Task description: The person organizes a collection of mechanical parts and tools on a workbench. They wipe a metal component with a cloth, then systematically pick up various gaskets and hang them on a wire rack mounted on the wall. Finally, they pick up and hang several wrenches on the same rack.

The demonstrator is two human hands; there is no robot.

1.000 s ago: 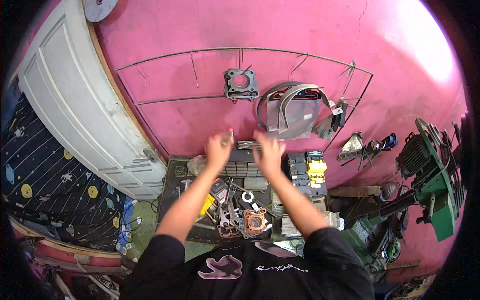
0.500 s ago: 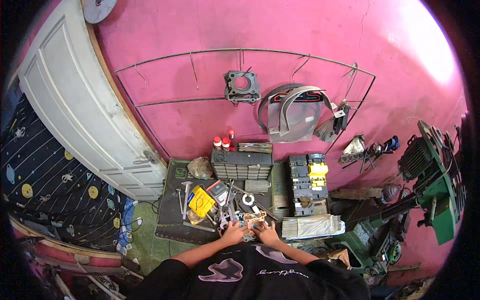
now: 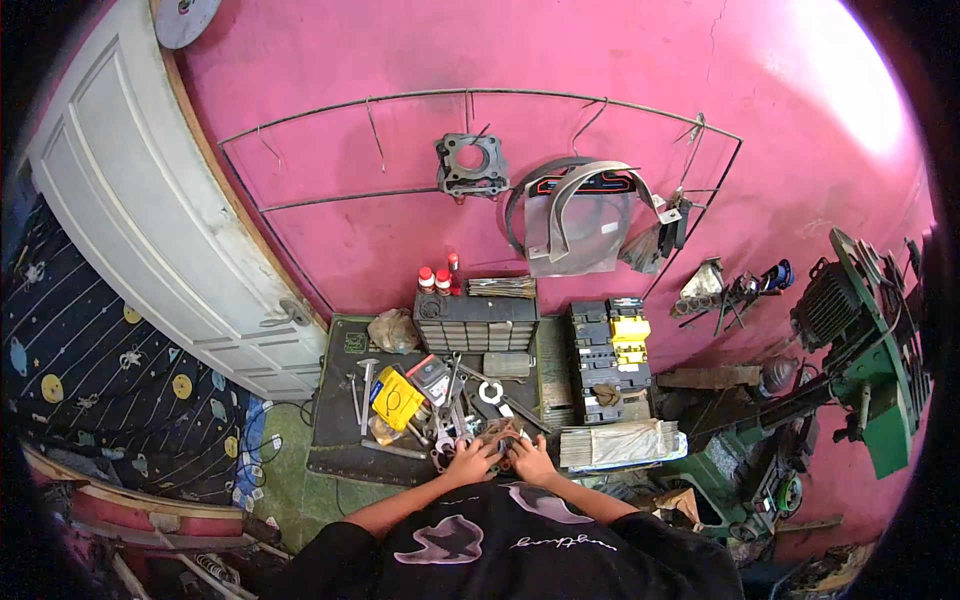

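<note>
- Your left hand (image 3: 474,464) and right hand (image 3: 531,460) sit side by side at the worktop's (image 3: 336,442) near edge, at a brownish metal part (image 3: 507,431) toward its near right corner.
- Your fingers bend inward; I cannot tell whether they clamp it.
- A drawer cabinet (image 3: 476,336) stands by the far edge.
</note>
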